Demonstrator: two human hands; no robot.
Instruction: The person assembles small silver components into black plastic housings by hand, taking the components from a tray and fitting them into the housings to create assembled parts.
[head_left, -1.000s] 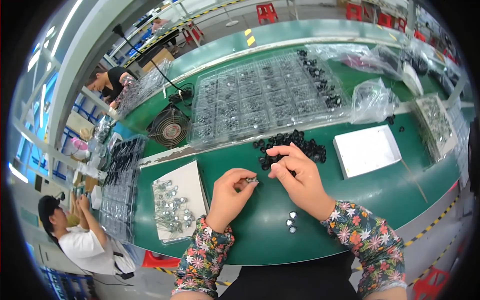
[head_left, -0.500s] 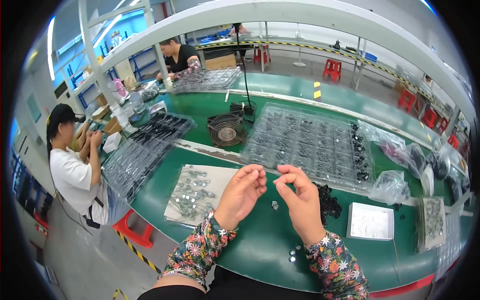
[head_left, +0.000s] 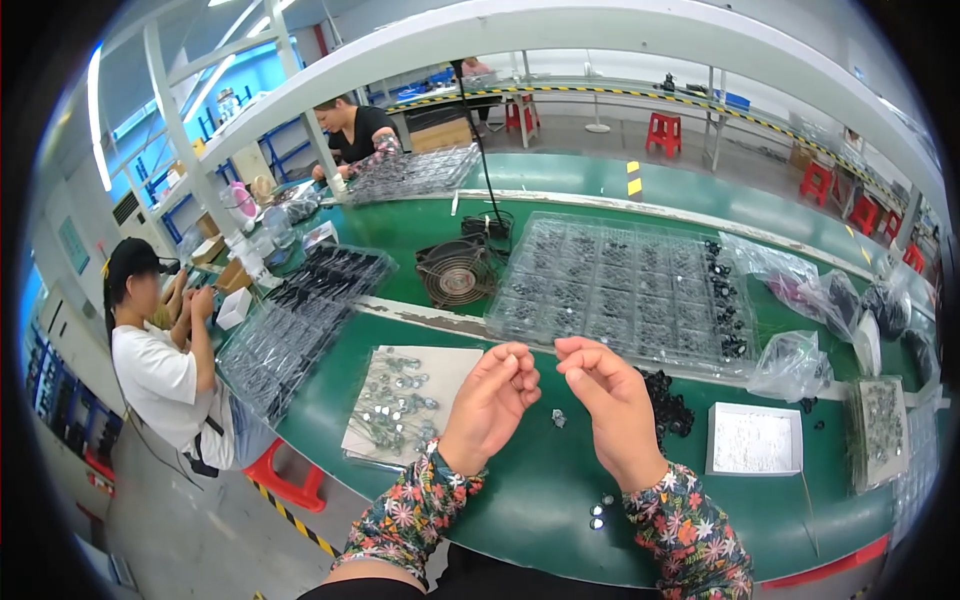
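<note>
My left hand [head_left: 490, 408] is raised over the green bench, its thumb and fingertips pinched together. Facing it across a small gap, my right hand [head_left: 618, 420] has thumb and forefinger closed in a pinch too. Whatever sits between the fingertips of either hand is too small to make out. Beneath the gap lies a small clear-and-dark piece [head_left: 558, 418]. To the left of my left hand is a pale card [head_left: 452, 368] bearing several glassy pieces on thin wires. Beside my right wrist are several small shiny round pieces [head_left: 597, 523], and a heap of black parts [head_left: 672, 408] lies beyond that hand.
Clear compartment trays [head_left: 600, 280] of small dark parts lie ahead, beside a black fan [head_left: 457, 278]. A white box [head_left: 755, 470], plastic bags [head_left: 790, 365] and a stack of cards [head_left: 878, 435] stand right. A co-worker [head_left: 160, 370] sits left; another person [head_left: 355, 132] works farther back.
The whole view has shifted slightly, so the bench appears lower and farther right. Both hands keep nearly the same pinched pose, facing each other.
</note>
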